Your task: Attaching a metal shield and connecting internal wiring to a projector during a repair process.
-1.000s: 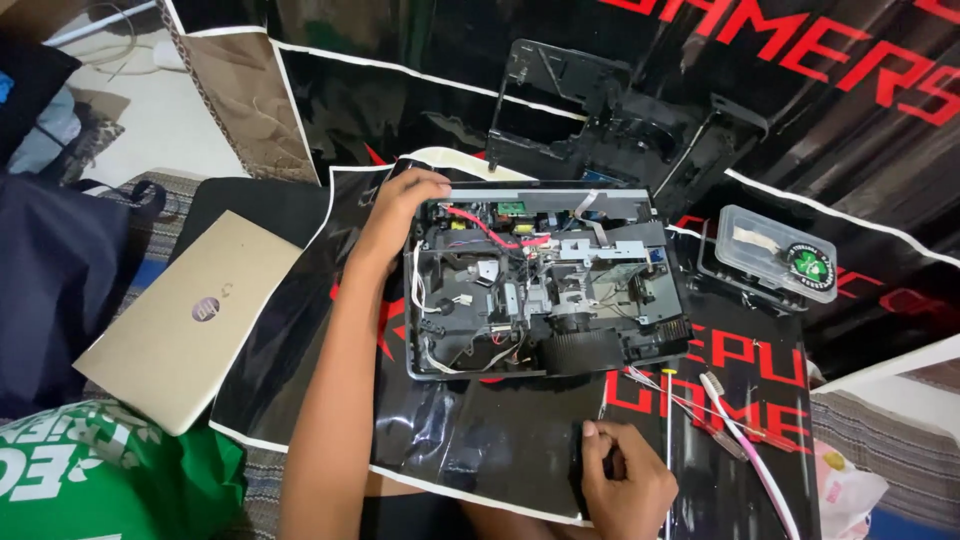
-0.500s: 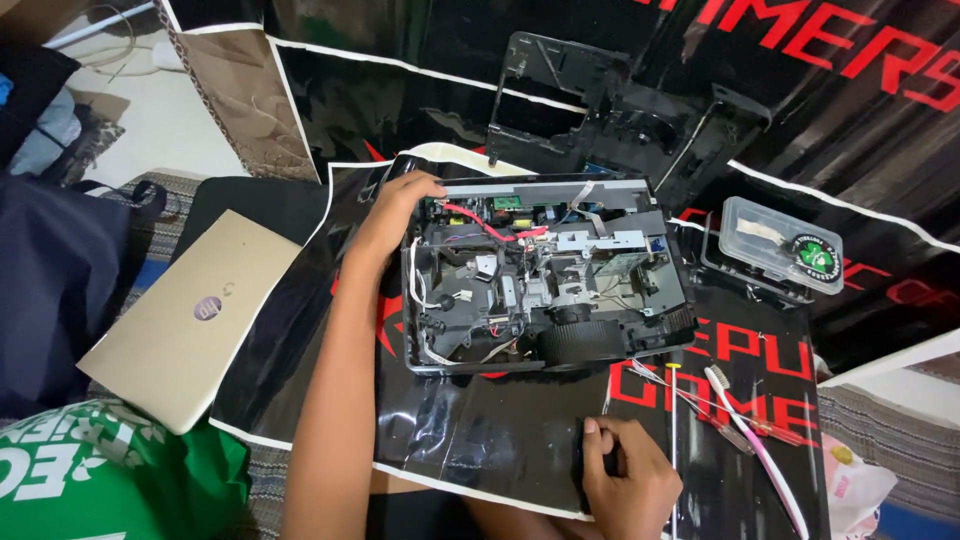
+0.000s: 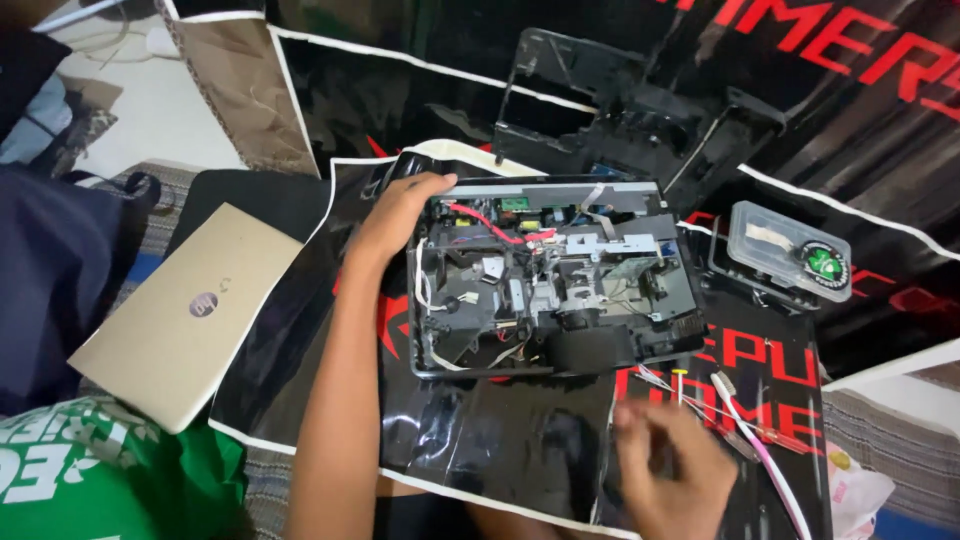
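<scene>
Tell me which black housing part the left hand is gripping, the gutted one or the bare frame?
The gutted chassis, full of wiring; left hand holds its corner. The bare frame lies beyond, untouched.

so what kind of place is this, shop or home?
Probably a home or informal repair spot, not a fitted workshop: the opened device sits on glossy black printed sheeting spread as a mat, with a closed laptop and a small clear parts box beside it.
</scene>
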